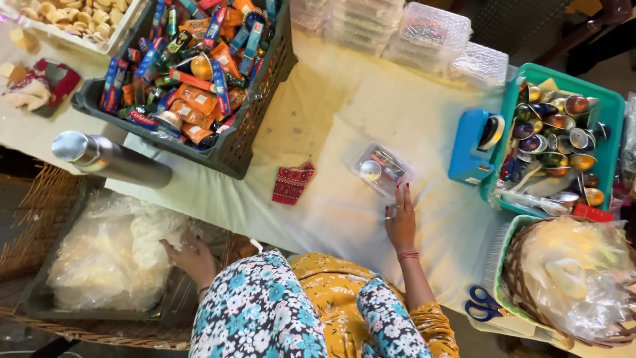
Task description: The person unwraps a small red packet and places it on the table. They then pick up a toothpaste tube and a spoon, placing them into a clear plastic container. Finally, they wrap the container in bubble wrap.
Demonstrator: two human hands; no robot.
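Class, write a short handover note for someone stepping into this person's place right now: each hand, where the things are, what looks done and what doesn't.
Left hand: reaching into the grey crate of clear plastic bags, fingers on the bags.
Right hand: flat on the white cloth, fingertips touching the small clear box.
Done: the box already holds a few small items.
Left: no bag is around it; its lid state is unclear.
Nearby: dark crate of packets, teal bin of shiny bowls, scissors.
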